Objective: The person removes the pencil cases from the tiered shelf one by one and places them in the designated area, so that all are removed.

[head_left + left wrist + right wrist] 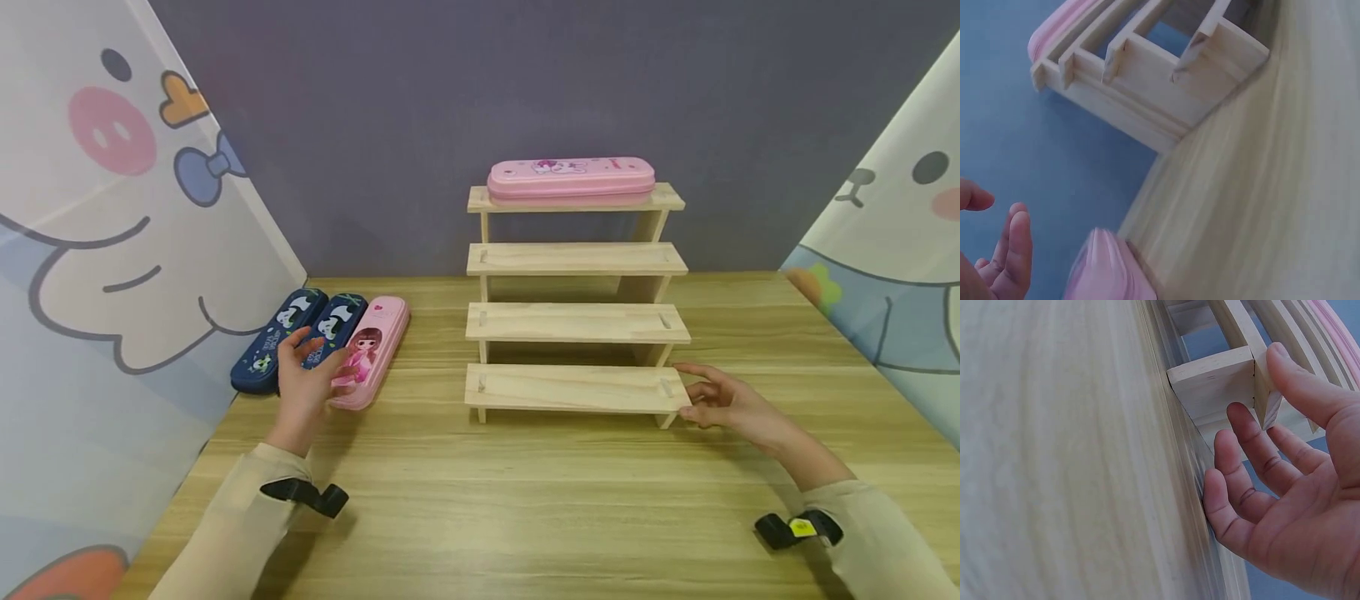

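Note:
A stepped wooden display rack with several plank tiers stands on the table. My right hand holds the right end of its lowest plank. In the right wrist view, the thumb is at the plank's edge and the curled fingers are on its other side. My left hand hovers with spread, loosely bent fingers over a dark blue panda pencil case and a pink pencil case with a doll picture. Nothing is in its grasp. Another panda pencil case lies leftmost.
A pink pencil case lies on the rack's top tier. The wood-grain table meets a dark back wall. Cartoon-printed panels stand along the left and right sides.

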The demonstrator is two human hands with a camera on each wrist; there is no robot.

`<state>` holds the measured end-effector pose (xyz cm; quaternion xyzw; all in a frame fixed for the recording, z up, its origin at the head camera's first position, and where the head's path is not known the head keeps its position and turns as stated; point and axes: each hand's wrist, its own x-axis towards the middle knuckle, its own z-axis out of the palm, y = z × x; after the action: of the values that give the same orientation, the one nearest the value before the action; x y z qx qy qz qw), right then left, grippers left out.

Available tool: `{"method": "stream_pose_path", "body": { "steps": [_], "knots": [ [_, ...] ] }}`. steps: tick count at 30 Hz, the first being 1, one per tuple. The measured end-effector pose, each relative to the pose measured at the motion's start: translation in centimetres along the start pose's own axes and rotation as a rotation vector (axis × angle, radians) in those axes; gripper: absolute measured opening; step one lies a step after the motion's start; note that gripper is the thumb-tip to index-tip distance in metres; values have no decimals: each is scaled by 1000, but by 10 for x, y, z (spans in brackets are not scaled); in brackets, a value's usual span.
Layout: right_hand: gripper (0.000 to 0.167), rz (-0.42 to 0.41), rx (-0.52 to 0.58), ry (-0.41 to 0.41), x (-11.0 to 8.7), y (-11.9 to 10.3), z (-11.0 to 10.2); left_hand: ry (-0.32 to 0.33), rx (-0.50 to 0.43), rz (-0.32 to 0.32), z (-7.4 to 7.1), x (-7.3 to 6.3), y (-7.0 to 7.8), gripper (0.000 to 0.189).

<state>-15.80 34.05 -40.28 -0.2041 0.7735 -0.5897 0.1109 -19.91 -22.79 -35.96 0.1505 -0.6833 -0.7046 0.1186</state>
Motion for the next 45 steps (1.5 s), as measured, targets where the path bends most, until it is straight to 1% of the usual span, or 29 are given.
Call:
{"method": "stream_pose_path", "body": {
  "steps": [3, 6, 12, 23, 29, 33, 39, 45],
  "knots": [
    [63, -7, 12, -9, -1, 1, 0, -37, -32, 6, 13, 2, 6, 67],
    [64, -20, 27, -25, -1, 1, 0, -72, -20, 15, 25, 2, 11, 66],
    [65, -27, 28, -35, -1, 2, 0, -138, -39, 78, 47, 5, 21, 65],
    [66, -15, 13, -24, -2, 2, -1, -218, -112, 139, 84, 16, 41, 68],
    [65, -18, 8, -12, -1, 2, 0, -268, -188, 152, 108, 22, 50, 66],
    [65, -26, 12, -20, -1, 2, 0, -291, -211, 160, 123, 26, 56, 67],
    [66, -29, 21, -21, 0, 3, -1, -328, -227, 137, 137, 29, 66, 67],
    [67, -27, 28, -26, 0, 3, -1, -365, -253, 149, 151, 33, 73, 69]
  ]
}}
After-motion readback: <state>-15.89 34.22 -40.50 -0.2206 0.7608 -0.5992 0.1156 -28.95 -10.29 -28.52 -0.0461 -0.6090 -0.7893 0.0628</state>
